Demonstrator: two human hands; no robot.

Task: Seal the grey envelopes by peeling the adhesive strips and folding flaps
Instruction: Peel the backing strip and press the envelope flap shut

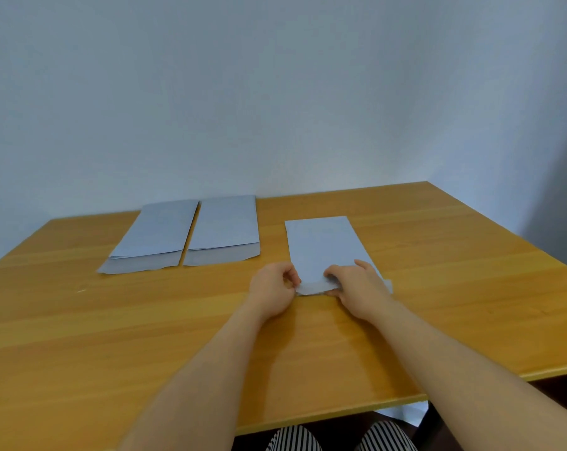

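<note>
A grey envelope (324, 245) lies lengthwise on the wooden table (112, 336), its flap (311, 288) at the near end. My left hand (274, 289) pinches the flap's left corner between thumb and fingers. My right hand (357, 288) rests on the flap's right part, fingers pressing down on the envelope, thumb under the near edge. Two more grey envelopes lie side by side at the back left, one on the left (151, 237) and one on the right (223, 229), each with its open flap facing me.
A pale wall rises behind the table. The table's right edge (503, 242) runs diagonally and its near edge (340, 413) sits above my striped trousers (295, 439). A bit of white paper (402, 415) shows on the floor below.
</note>
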